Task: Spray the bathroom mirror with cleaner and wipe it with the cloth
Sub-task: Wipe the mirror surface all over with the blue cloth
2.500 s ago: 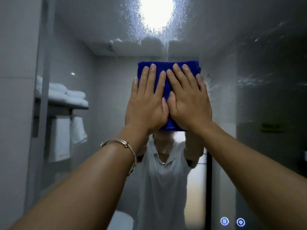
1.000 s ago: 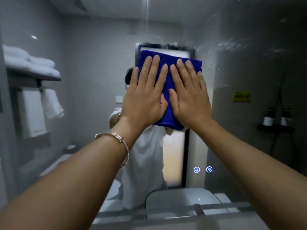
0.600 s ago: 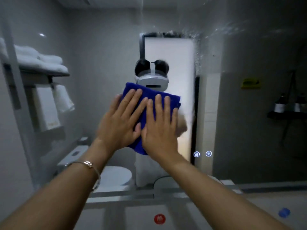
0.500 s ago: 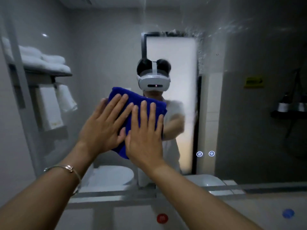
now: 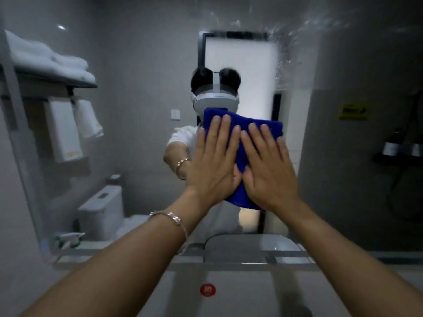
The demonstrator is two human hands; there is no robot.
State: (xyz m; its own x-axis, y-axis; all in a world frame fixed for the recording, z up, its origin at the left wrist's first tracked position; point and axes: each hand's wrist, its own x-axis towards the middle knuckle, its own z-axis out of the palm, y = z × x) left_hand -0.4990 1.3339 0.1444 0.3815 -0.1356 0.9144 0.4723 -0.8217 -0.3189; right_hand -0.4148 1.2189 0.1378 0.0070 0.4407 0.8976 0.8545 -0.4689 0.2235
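A folded blue cloth (image 5: 241, 154) lies flat against the bathroom mirror (image 5: 142, 65) at centre. My left hand (image 5: 212, 165) and my right hand (image 5: 267, 168) press on it side by side with straight, spread fingers. A bracelet sits on my left wrist. Wet droplets streak the glass at the upper right. A spray bottle (image 5: 68, 240) with a white and green head shows at the mirror's lower left edge.
The mirror reflects a towel rack (image 5: 52, 72) at left, a toilet (image 5: 100, 211), a lit doorway and a shelf with bottles (image 5: 398, 149) at right. Below the mirror lie a ledge and a white basin (image 5: 251, 245), with a red round sticker (image 5: 207, 289) on the counter.
Both hands carried the cloth from the top of the mirror down and to the left, then back right towards the centre. The view dropped to show the basin and counter.
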